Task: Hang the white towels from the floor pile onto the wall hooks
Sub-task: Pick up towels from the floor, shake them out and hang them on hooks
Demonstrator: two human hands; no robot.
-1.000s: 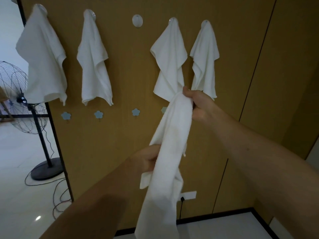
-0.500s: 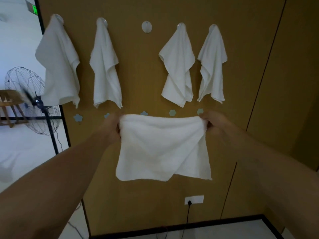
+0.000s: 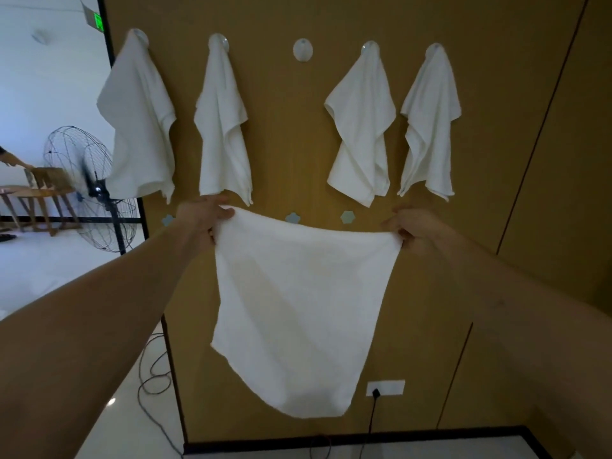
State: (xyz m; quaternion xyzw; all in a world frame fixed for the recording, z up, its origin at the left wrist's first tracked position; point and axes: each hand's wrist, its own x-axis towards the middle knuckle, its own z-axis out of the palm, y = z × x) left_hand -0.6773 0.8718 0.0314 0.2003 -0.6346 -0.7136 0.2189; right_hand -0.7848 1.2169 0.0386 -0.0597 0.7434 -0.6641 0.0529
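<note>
Towel: top corners pinched by left hand and right hand, spread flat, hanging free before wall; bare hook above.

Sign: a green lit sign sits high on the white wall at upper left, beside the black frame edge.
Sign wording: too small and blurred to read; only a green glow with a pale mark shows.
Towels: no label, tag or print shows on the held towel or on the four hanging towels.
Wall panel: the brown panel carries no lettering.
Socket plate: the white plate low on the panel is plain, no markings legible.
Fan: no brand is readable on the fan.
</note>
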